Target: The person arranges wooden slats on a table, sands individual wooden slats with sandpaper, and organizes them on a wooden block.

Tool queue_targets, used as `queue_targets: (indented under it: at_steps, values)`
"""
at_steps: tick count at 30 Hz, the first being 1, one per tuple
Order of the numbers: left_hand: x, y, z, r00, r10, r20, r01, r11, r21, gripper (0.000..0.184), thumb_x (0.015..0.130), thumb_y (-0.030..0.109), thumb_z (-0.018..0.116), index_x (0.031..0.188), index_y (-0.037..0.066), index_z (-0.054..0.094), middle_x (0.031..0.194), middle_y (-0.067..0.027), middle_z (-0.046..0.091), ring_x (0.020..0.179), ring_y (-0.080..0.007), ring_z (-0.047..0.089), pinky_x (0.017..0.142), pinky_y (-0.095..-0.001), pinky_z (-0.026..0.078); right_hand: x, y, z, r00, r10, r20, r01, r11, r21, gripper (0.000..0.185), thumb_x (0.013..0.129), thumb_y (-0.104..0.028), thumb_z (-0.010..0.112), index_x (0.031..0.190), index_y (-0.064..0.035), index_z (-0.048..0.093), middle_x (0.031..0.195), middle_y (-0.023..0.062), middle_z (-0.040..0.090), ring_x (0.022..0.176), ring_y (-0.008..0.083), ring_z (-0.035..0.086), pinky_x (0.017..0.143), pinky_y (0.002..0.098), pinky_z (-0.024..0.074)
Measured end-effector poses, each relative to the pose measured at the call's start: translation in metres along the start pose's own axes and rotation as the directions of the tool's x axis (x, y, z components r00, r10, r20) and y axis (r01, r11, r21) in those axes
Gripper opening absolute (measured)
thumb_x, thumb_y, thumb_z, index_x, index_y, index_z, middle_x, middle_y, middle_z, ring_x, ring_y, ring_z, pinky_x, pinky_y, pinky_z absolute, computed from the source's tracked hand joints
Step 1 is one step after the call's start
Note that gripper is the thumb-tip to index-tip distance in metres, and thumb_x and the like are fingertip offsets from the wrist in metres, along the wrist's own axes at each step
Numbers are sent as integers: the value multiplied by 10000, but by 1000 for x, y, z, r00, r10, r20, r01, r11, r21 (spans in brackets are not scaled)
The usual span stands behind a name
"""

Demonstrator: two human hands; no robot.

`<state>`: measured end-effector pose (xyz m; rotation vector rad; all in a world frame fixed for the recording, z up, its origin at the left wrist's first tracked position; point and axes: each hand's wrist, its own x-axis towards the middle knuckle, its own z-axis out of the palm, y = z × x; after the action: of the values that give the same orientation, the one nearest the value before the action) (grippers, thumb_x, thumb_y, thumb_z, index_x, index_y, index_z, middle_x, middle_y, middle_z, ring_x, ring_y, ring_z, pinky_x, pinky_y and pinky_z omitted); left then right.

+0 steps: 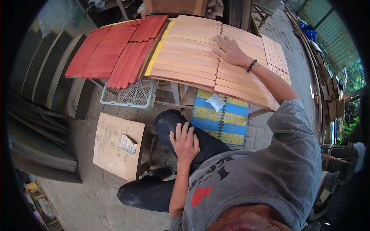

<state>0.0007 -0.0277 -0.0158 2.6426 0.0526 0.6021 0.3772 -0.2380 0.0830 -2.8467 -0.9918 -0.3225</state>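
My right hand (231,51) lies flat, fingers spread, on rows of pale wooden slats (189,50) covering a low table. It holds nothing, and a dark beaded bracelet circles its wrist. Resting on the dark trousers (210,144) near the knee is my left hand (185,141), palm down, empty, its fingers somewhat apart. Red slats (96,52) lie on the table's left part, some stacked and jutting over the front edge. Between red and pale slats runs a yellow strip (158,49).
A white plastic crate (129,101) stands under the table's left side. Below it is a wooden stool (110,133) with a crumpled paper (128,144). A blue-yellow mat (235,121) hangs under the table, with another paper (216,102). Dark boards (42,142) line the left.
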Motion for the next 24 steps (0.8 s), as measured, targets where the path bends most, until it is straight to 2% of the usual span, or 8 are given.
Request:
queue_targets:
  at_steps: [2, 4, 11, 13, 17, 20, 23, 24]
  values:
    - [-2, -2, -2, 1000, -5, -14, 5, 1000, -20, 290, 868, 208, 623, 1134, 129, 711, 1347, -55, 625, 1368, -301, 467, 1158, -538, 209, 5, -17, 1, 999, -29, -20, 28, 999, -41, 708, 1028, -552, 412, 1479, -6, 411, 1556, 212, 380, 1408, 391, 374, 1129, 602, 291]
    - [-4, -4, -4, 999, 14, -33, -15, 999, -40, 295, 866, 209, 625, 1136, 130, 713, 1336, -51, 631, 1366, -288, 472, 1161, -519, 213, 17, -40, -8, 992, -88, 87, 88, 996, -1, 711, 1032, -548, 396, 1490, -4, 391, 1541, 218, 382, 1408, 394, 364, 1127, 611, 286]
    - [-8, -13, -7, 998, 20, -54, -25, 994, -103, 302, 870, 208, 631, 1149, 122, 710, 1337, -48, 629, 1371, -273, 467, 1162, -504, 224, 83, -86, 20, 979, -197, 44, 194, 980, 50, 716, 1038, -553, 373, 1501, -7, 382, 1504, 224, 400, 1389, 405, 368, 1128, 625, 280]
    - [-9, -15, -8, 998, 12, -69, -19, 994, -107, 306, 864, 202, 642, 1150, 116, 707, 1344, -50, 623, 1370, -270, 467, 1160, -503, 230, 99, -101, 20, 977, -154, 149, 153, 988, 23, 734, 1040, -556, 359, 1528, -7, 348, 1558, 232, 347, 1405, 405, 356, 1134, 630, 267]
    - [-8, -18, -10, 997, 15, -74, -27, 987, -159, 313, 854, 181, 656, 1155, 104, 697, 1358, -59, 609, 1363, -269, 472, 1146, -509, 247, 116, -124, 29, 977, -173, 124, 176, 984, -6, 735, 1040, -551, 359, 1529, -3, 345, 1575, 239, 324, 1413, 407, 347, 1134, 618, 276]
    - [-9, -19, -15, 997, 37, -65, -50, 976, -211, 318, 859, 166, 660, 1165, 85, 687, 1362, -68, 603, 1361, -270, 475, 1122, -519, 285, 119, -134, 32, 971, -222, 91, 221, 975, 19, 708, 1042, -531, 375, 1505, 4, 375, 1540, 238, 376, 1404, 408, 363, 1128, 585, 304]
    - [-12, -22, -15, 996, 43, -77, -61, 970, -236, 323, 864, 169, 661, 1176, 90, 683, 1362, -66, 601, 1366, -266, 471, 1122, -518, 289, 116, -160, 15, 963, -242, 115, 226, 965, 134, 685, 1033, -510, 428, 1477, 12, 410, 1507, 241, 425, 1373, 416, 412, 1120, 553, 327]
    - [-14, -22, -19, 997, 50, -60, -62, 974, -218, 346, 868, 177, 669, 1202, 86, 665, 1384, -70, 577, 1381, -253, 457, 1142, -509, 302, 111, -172, 10, 951, -300, 77, 281, 940, 195, 696, 1020, -518, 461, 1470, 13, 421, 1500, 243, 436, 1353, 417, 438, 1116, 549, 333]
